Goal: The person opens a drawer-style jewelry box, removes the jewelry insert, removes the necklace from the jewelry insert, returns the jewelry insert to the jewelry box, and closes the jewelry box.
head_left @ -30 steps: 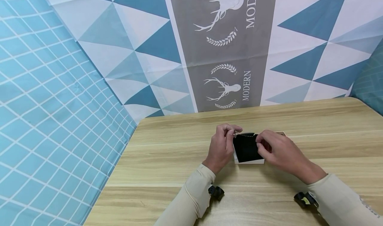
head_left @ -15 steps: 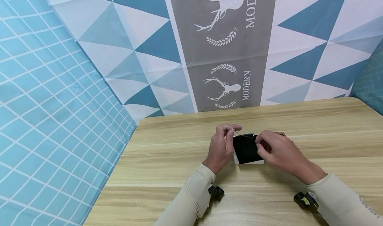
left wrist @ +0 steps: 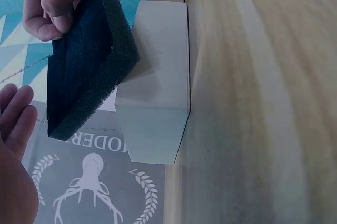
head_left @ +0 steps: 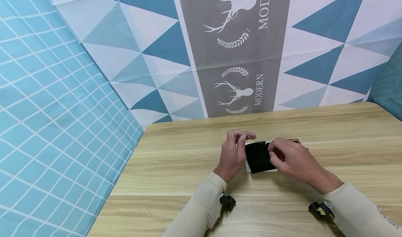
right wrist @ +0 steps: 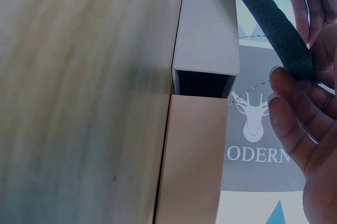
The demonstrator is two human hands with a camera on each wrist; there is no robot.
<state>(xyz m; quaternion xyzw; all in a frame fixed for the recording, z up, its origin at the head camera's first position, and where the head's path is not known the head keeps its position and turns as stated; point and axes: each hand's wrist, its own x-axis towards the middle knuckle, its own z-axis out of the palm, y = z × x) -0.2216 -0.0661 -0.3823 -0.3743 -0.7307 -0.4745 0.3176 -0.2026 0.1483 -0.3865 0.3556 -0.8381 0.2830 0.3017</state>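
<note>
A black foam pad (head_left: 259,159) is tilted above a white box (left wrist: 158,50) lying on the table. My right hand (head_left: 296,160) pinches the pad's right edge between thumb and fingers. From the pad runs a thin chain (left wrist: 23,70), like a necklace chain. My left hand (head_left: 231,156) pinches the chain's other part between thumb and index finger, at the pad's far left corner. Strands of it also hang below the pad in the right wrist view. The left wrist view shows a slit-like crease across the pad's dark face.
A tan box part (right wrist: 192,155) lies end to end with the white box, whose dark open end faces it. The wooden table (head_left: 176,174) stretches around both. Its far edge meets a patterned cloth backdrop (head_left: 157,55), and another cloth hangs at the left.
The foam pad has tilted slightly, its near edge shifting down towards me. The chain between my hands has moved a little and hangs differently. Both hands stay almost in place.
</note>
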